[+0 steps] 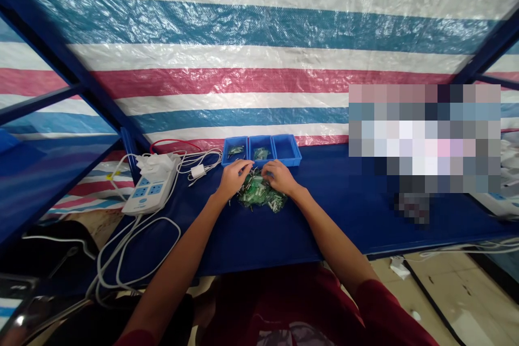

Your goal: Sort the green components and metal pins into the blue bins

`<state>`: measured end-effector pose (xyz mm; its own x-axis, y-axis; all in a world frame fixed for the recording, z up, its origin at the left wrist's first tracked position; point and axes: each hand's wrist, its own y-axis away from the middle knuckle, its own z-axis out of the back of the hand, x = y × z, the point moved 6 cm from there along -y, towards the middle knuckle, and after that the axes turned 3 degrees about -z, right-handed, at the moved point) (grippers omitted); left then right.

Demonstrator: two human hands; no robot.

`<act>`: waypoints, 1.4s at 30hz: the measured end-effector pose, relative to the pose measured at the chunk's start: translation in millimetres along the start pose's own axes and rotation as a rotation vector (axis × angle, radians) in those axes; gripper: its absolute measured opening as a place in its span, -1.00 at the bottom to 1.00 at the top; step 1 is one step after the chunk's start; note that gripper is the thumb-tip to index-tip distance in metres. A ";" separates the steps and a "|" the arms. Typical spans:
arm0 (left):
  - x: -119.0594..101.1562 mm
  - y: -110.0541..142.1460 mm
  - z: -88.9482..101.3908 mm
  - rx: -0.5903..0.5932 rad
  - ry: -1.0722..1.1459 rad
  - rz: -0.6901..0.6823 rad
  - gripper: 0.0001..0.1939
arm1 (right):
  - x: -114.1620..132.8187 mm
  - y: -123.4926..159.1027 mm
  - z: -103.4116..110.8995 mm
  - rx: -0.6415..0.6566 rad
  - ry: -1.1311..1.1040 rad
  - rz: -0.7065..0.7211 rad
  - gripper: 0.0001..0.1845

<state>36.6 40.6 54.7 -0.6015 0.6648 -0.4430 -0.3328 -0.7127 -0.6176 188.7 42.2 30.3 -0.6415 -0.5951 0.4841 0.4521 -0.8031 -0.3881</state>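
Observation:
A heap of small green-tinted plastic packets [259, 194], with pale and dark slim pieces among them, lies on the blue tabletop between my two hands. My left hand [234, 178] is at the heap's upper left edge, its fingers drawn together; anything between them is too small to make out. Over the upper right of the heap, my right hand [280, 177] has its fingers curled in, and their tips are partly hidden. Just beyond the hands stands a row of blue trays. Small packets lie in the left tray [224, 154] and the middle tray [250, 157]; the right tray [286, 150] shows a bare bottom.
On the left sits a white power strip [151, 192] with plugs, beside a white adapter [198, 172] and looped white cables [133, 248]. A striped plastic sheet [259, 59] hangs behind the table [259, 248]. The right side is partly covered by a pixelated patch.

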 end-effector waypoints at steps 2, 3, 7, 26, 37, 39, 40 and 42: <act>-2.0 0.0 -0.3 0.003 0.008 0.005 -0.70 | 0.9 0.2 -3.7 0.020 -0.008 0.019 -0.78; -2.6 0.2 -0.4 0.001 0.015 0.008 -0.70 | 0.7 0.3 -6.0 0.030 -0.006 0.019 -0.77; -2.2 0.8 -1.2 -0.007 0.053 0.020 -0.71 | 0.2 0.3 -8.9 0.029 0.007 0.019 -0.89; 0.5 5.4 -9.5 -0.118 0.386 0.235 -0.71 | 1.3 5.7 21.4 -0.351 -0.518 -0.254 -0.73; 2.7 5.7 -21.4 -0.060 0.628 0.324 -0.63 | -2.9 5.4 19.1 -0.344 -0.504 -0.266 -0.73; 3.0 4.8 -21.0 -0.067 0.642 0.336 -0.62 | -2.5 6.5 18.6 -0.338 -0.524 -0.274 -0.73; 3.5 4.5 -20.9 -0.071 0.657 0.349 -0.61 | -1.5 7.1 18.8 -0.332 -0.531 -0.267 -0.72; 4.5 4.2 -20.8 -0.081 0.703 0.377 -0.56 | 2.2 7.9 20.4 -0.321 -0.532 -0.218 -0.69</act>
<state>47.6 45.3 36.6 -0.0556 0.3869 -0.9204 -0.1279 -0.9170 -0.3778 203.5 33.9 44.2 -0.2665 -0.4199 0.8675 0.0865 -0.9069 -0.4124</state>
